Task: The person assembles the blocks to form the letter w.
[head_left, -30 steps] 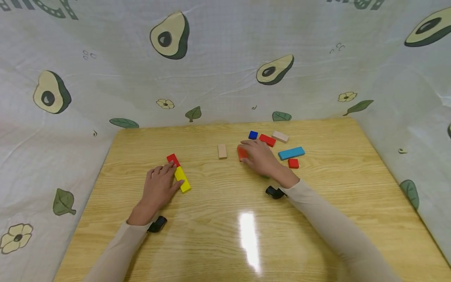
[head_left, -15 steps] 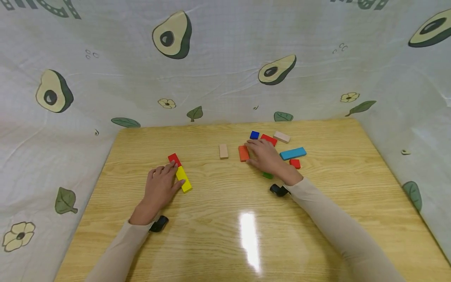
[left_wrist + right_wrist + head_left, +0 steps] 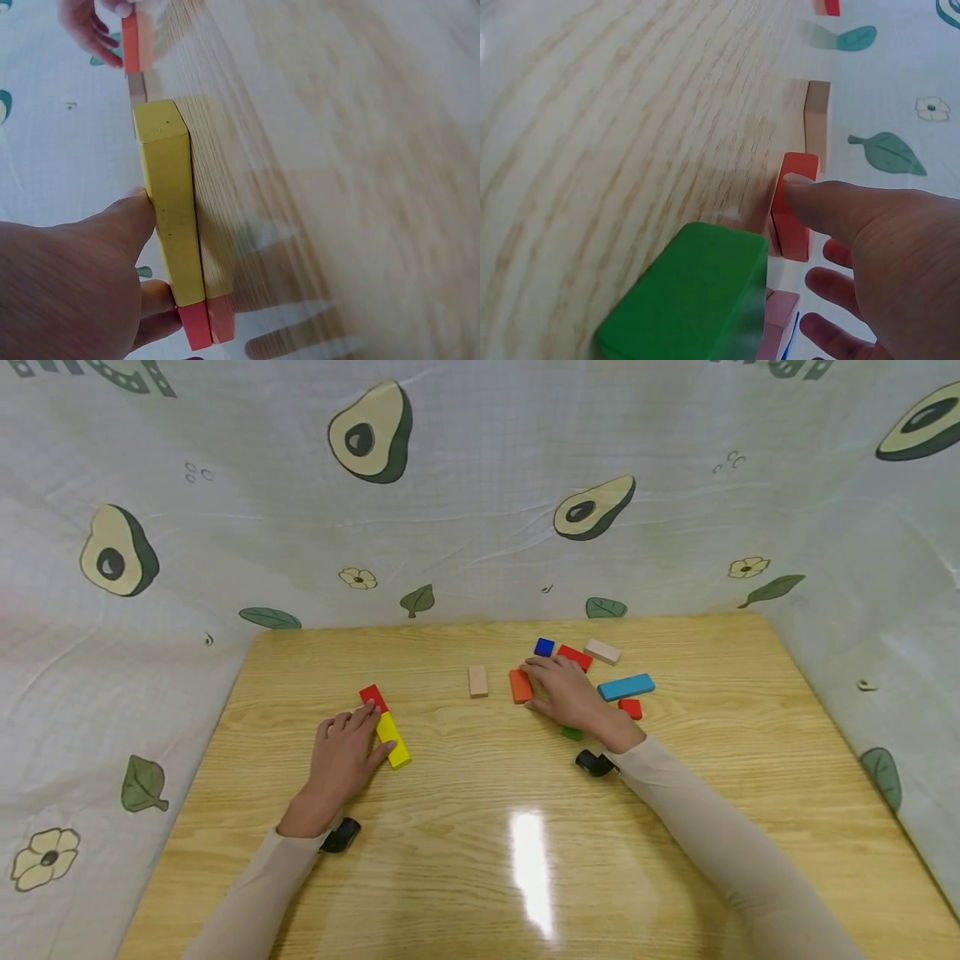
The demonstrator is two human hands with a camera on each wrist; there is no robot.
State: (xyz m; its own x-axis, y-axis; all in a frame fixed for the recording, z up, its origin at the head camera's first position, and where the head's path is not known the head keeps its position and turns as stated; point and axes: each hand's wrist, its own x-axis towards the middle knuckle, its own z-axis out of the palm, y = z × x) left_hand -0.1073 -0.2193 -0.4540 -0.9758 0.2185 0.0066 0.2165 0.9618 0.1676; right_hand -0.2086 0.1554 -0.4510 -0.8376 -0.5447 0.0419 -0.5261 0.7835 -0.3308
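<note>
On the left side of the table, a red block (image 3: pixel 374 695) and a yellow block (image 3: pixel 393 742) lie end to end in one slanted line. My left hand (image 3: pixel 342 750) rests against their left side, its fingers by the red block and its thumb touching the yellow one. In the left wrist view the thumb meets the side of the yellow block (image 3: pixel 171 202). Beside an orange block (image 3: pixel 520 687) is my right hand (image 3: pixel 573 695), fingers loosely spread, thumb tip at the block's near right corner. A green block (image 3: pixel 572 733) shows partly below that hand.
A plain wooden block (image 3: pixel 477 682) lies left of the orange one. Around the right hand are a dark blue cube (image 3: pixel 544 647), a red block (image 3: pixel 574 657), a pale block (image 3: pixel 602 651), a light blue block (image 3: pixel 626 687) and a small red block (image 3: pixel 631 708). A printed cloth (image 3: pixel 465 527) hangs behind.
My right hand has drawn slightly right off the orange block, which now shows more fully, and the green block has come into view. My left hand stays on the red and yellow blocks.
</note>
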